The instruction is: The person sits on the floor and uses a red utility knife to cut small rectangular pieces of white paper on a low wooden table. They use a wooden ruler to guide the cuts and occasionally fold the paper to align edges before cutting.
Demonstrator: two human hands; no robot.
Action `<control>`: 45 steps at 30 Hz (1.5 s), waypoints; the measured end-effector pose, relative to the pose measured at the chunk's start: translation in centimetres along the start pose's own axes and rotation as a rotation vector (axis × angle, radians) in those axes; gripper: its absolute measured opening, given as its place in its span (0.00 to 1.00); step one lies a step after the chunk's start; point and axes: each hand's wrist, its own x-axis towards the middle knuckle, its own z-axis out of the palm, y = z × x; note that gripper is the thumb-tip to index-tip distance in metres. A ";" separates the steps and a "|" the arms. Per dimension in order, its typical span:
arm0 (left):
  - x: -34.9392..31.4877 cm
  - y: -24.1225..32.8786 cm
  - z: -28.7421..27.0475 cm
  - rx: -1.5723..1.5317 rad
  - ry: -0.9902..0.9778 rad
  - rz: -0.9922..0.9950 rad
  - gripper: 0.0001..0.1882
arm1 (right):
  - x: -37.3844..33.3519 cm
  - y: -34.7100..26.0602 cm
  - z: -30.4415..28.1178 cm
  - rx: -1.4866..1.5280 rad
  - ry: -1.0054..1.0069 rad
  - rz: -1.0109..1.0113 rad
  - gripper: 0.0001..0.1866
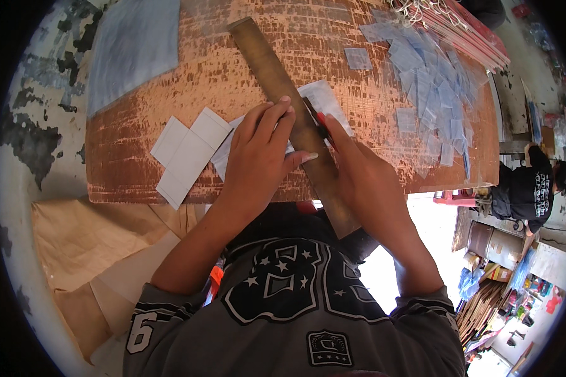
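A long, worn brown-gold ruler [265, 55] lies slantwise across the table, its near end past the table edge. My left hand [255, 154] presses it down with fingers extended and thumb apart. My right hand [368, 179] is closed round a cutting knife [321, 118] with some red on its handle. Its dark blade lies along the ruler's right edge. Under the ruler is a pale translucent plastic sheet [324, 94], partly covered by the ruler and hands. Left of my left hand sits a whitish, cross-shaped card piece [192, 147] with drawn lines.
The scuffed brown table [126, 147] carries a large bluish plastic sheet [135, 47] at far left. Many small clear plastic pieces [424, 88] are heaped at right, beside a pink-red bundle with white strings [459, 28]. Brown paper [91, 235] hangs at lower left. Another person [528, 195] is at far right.
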 end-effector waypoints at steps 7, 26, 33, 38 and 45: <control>0.2 0.1 0.1 -0.008 0.001 0.006 0.39 | -7.9 1.0 -1.3 -0.069 -0.063 0.026 0.40; 0.1 -0.5 0.2 -0.004 0.030 0.046 0.39 | -7.2 4.0 0.8 1.073 0.429 0.265 0.19; 0.2 -0.2 -0.1 -0.009 -0.040 0.006 0.39 | -9.8 4.3 3.8 0.523 0.332 0.263 0.12; 0.3 0.1 -0.4 0.033 -0.096 -0.001 0.39 | -10.6 3.9 4.9 0.507 0.314 0.359 0.12; 0.4 0.4 -0.6 0.050 -0.157 -0.019 0.38 | -10.8 3.7 6.0 0.753 0.327 0.513 0.16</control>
